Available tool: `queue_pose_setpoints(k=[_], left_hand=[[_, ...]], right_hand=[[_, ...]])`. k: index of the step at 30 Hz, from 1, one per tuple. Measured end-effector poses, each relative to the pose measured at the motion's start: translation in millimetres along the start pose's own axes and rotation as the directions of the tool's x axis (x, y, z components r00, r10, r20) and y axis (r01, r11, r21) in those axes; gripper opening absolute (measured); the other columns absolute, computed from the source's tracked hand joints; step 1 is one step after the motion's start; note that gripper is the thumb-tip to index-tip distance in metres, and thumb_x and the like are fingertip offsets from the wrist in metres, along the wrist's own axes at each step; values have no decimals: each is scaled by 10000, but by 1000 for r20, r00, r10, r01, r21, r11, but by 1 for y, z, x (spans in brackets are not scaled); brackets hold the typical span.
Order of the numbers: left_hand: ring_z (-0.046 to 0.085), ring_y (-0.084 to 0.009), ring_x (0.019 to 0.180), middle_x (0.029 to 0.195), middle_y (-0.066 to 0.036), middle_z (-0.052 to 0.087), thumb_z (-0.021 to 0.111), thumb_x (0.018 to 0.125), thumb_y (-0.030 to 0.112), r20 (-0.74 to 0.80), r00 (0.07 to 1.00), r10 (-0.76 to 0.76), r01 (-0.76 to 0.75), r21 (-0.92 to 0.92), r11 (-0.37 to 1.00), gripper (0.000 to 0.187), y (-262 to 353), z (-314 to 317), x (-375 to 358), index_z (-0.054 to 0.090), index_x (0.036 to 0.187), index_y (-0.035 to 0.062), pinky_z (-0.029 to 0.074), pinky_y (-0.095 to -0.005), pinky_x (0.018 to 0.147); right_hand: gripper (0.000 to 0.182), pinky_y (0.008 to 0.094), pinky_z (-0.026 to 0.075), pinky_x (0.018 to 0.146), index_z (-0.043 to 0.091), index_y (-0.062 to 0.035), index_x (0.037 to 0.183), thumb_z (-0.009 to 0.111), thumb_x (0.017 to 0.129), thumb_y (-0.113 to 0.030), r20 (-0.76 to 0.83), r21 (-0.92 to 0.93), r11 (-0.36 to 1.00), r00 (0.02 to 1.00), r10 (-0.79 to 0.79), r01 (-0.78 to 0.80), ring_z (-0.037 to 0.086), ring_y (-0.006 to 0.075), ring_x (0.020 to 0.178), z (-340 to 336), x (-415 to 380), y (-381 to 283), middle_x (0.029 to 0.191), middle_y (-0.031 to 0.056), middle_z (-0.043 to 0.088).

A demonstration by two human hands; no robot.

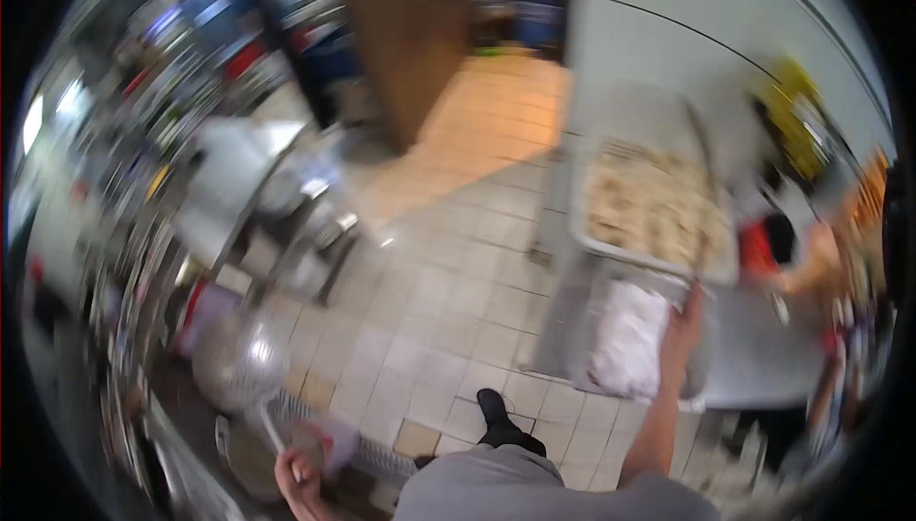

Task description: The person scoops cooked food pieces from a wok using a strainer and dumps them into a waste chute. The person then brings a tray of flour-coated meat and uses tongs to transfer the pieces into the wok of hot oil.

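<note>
At the lower left, my left hand [298,485] is closed round the pale handle of a large round strainer [239,364]. The strainer's bowl is over the cooking station, and motion blurs its mesh. My right hand [682,330] is over the right side of a metal pan [701,383] of white powder [630,340]. Its fingers appear closed on a long, thin, dark utensil [708,177], whose kind is too smeared to tell. That utensil reaches across a larger tray [580,225] of pale, coated food pieces [649,201] behind the pan.
Both containers stand on a steel table [763,340]. A person's arm [811,263] is at the right, near a yellow item [794,111]. A steel stand [229,187] is at the left. Tiled floor [439,273] runs between, toward a brown door [391,34].
</note>
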State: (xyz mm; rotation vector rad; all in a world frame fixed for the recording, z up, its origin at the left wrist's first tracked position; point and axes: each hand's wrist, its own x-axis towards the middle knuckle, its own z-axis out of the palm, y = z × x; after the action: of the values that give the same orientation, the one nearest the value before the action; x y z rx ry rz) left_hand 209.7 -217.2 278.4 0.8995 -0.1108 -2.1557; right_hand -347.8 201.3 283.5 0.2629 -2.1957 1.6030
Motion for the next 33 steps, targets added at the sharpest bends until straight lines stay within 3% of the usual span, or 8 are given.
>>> queue_pose_setpoints(k=[3,6,8,14,17,19,23,33], left_hand=[[363,-78,467,634,20,399,411,875,51,-91,976,198,-196,27,980,158,-1,-6,-48,500,1005,42,300,-226,368],[355,-91,483,647,12,399,456,868,1,-87,955,283,-293,-139,946,295,12,-41,-88,519,1145,78,291,-230,396],[364,-92,487,645,10,393,471,865,3,-146,896,420,-441,-179,879,297,14,-47,-105,513,1149,81,307,-238,403],[413,-102,497,639,-4,417,469,868,13,-330,700,633,-714,-348,608,174,87,-148,-157,492,1019,94,345,-253,411],[434,-111,485,598,-5,425,494,859,30,-413,609,677,-793,-329,513,56,155,-213,-170,475,853,82,360,-260,410],[423,-122,445,557,-11,433,512,849,42,-476,524,707,-852,-283,441,145,210,-276,-166,442,725,70,371,-264,402],[447,-129,429,544,-14,443,496,841,55,-468,573,673,-810,-447,380,139,301,-357,-161,428,721,73,408,-260,397],[411,-115,478,571,-11,425,547,816,81,-436,523,733,-719,-687,105,171,289,-420,-128,435,687,82,377,-250,429]], right_hand=[[579,332,231,1110,298,30,1423,495,881,-23,128,-198,980,991,51,-25,329,242,1356,35,-36,-91,1468,168,345],[565,240,451,675,294,-3,1437,500,913,-45,284,-89,967,925,253,-237,564,171,881,83,-86,-132,1355,126,461],[314,353,511,628,584,50,1009,660,875,-224,242,126,951,921,-305,282,608,278,713,135,-116,-135,787,158,603],[465,385,442,894,504,54,1255,653,839,-92,861,-111,994,498,108,-24,578,303,991,180,-224,-244,1148,220,582],[446,366,427,926,505,60,1251,628,836,-44,944,37,996,324,-63,84,536,289,1105,208,-284,-277,1227,229,546],[510,369,432,940,500,64,1257,653,840,-187,963,151,986,213,-164,75,549,321,1114,228,-329,-295,1266,214,536],[555,188,315,465,335,-17,1413,541,898,-9,931,347,915,-44,-363,-205,383,36,561,324,-410,-267,957,54,569],[482,183,322,448,365,-58,1394,516,937,-92,524,358,915,-770,-364,-188,399,22,533,288,-648,-491,720,-28,476]])
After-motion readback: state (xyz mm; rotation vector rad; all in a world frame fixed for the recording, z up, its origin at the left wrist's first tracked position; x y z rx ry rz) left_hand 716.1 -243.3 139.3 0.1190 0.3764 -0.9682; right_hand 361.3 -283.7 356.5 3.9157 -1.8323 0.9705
